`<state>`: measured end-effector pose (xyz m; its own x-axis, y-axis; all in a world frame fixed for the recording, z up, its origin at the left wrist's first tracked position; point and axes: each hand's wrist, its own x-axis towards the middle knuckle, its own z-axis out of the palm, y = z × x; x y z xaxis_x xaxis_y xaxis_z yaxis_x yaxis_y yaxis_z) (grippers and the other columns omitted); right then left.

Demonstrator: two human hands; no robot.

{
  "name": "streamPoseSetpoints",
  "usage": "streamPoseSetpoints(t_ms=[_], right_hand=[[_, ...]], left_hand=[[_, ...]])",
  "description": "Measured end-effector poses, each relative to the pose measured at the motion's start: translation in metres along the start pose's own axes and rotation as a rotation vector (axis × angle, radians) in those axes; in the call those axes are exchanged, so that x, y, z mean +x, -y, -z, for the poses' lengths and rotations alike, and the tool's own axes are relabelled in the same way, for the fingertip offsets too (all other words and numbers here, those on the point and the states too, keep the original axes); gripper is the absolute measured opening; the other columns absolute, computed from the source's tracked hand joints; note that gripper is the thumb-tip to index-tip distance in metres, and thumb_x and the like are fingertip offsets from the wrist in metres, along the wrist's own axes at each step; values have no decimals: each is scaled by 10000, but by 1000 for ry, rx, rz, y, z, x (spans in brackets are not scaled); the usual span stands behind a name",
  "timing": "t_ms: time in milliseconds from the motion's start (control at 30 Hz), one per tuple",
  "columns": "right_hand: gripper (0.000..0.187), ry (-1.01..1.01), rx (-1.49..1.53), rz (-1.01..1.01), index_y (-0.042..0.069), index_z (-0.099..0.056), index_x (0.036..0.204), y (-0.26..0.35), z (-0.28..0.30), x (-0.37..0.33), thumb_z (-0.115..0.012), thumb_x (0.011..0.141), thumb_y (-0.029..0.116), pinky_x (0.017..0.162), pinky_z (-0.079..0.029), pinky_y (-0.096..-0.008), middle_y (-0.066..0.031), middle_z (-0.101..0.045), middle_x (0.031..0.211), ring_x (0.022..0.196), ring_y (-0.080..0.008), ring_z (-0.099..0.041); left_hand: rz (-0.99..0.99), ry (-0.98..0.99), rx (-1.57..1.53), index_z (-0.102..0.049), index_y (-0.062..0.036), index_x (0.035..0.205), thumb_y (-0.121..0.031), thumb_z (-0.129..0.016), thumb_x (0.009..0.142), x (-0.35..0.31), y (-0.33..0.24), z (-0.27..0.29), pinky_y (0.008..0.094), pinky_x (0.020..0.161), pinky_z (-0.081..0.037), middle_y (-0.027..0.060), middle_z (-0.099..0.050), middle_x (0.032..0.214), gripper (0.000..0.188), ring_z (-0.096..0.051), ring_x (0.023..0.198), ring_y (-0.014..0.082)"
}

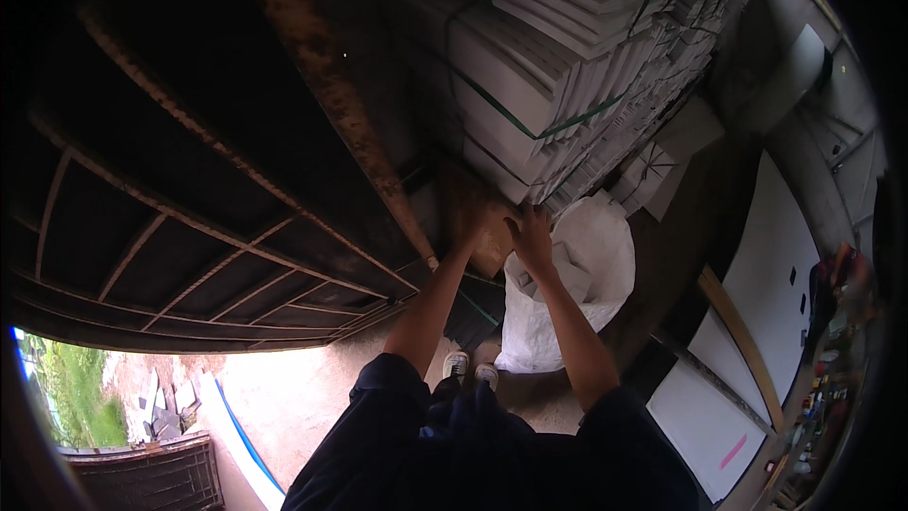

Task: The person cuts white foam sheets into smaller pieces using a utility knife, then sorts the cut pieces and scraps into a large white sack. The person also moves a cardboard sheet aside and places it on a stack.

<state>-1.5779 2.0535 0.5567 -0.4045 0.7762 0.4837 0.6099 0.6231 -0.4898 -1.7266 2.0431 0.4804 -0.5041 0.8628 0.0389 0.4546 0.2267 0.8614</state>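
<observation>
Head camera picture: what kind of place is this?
Probably a storeroom or warehouse by a doorway: tall strapped stacks of flat white slabs, a white woven sack on the floor, and a dark metal-framed gate.
</observation>
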Motion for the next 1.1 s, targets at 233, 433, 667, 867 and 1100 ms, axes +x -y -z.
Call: streamPoseSetpoints(t_ms=[233, 433, 667, 867, 1100], right_hand=[[192, -122, 480, -461, -8, -550, 814, -33, 3, -8, -642, 753, 150, 665, -448, -371, -135, -564, 740, 696, -246, -571], [162, -40, 528, -515, -9, -555, 904, 55, -38, 9, -532, 823, 130, 710, -433, -349, -146, -606, 889, 839, -275, -592], [340, -31, 613, -248, -10, -480, 1162, -15, -56, -4, -397, 835, 29, 903, -363, -320, -195, -535, 1127, 1080, -303, -495], [343, 43, 591, -145, -38, -443, 1140, 5, -55, -9, -425, 801, 9, 875, -382, -389, -212, -504, 1129, 1066, -367, -477], [246, 380, 479, -300, -13, -537, 1018, -16, 2, -95, -441, 858, 148, 720, -460, -336, -155, -636, 826, 819, -267, -620]], left_hand=[[-176, -75, 39, -552, -31, 998, -259, -501, 809, -16, -47, -23, 370, 836, -387, 167, -547, 982, 300, -522, 927, 317], [-400, -452, -87, -545, 2, 986, -334, -491, 836, 28, 73, -15, 377, 835, -380, 170, -565, 961, 371, -529, 936, 292], [-17, -98, -280, -494, 14, 1084, -447, -463, 847, -1, -18, -30, 382, 865, -359, 202, -542, 1047, 519, -513, 987, 321], [-41, -293, -304, -470, 22, 1113, -376, -505, 847, -26, -45, 3, 382, 861, -361, 241, -524, 1064, 480, -506, 1020, 318], [-318, -231, -162, -388, 14, 1187, -209, -499, 863, -122, -46, 21, 378, 910, -351, 220, -444, 1184, 409, -450, 1090, 346]])
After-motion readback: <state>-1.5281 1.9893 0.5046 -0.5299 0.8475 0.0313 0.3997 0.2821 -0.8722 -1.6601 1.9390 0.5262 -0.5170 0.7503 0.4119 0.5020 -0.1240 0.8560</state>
